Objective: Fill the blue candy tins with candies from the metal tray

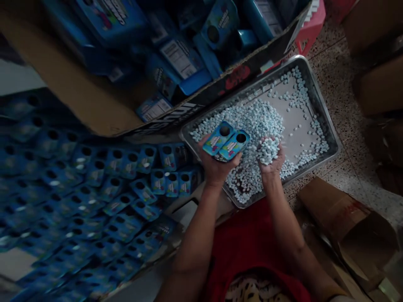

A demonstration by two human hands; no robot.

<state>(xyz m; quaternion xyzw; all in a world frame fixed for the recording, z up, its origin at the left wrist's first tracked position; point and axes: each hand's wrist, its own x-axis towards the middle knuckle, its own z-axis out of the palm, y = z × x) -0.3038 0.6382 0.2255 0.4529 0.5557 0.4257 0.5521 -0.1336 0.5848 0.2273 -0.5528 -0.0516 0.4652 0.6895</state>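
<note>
Two small blue candy boxes (226,141), side by side with round dark holes at their tops, are gripped in my left hand (217,170). They are held over the left part of a metal tray (334,144). My right hand (275,163) is cupped round a heap of pale blue candies (268,150), just to the right of the boxes. Beneath both hands, more loose candies (261,119) lie piled in the tray, thickest in its left half and scattered along the right edge.
A large cardboard box (78,107) full of blue boxes (185,61) stands beyond the tray. Rows of blue boxes with round holes (113,184) fill the left side. An opened brown carton (343,214) lies at right on the speckled floor (340,71), near a pink stool (310,31).
</note>
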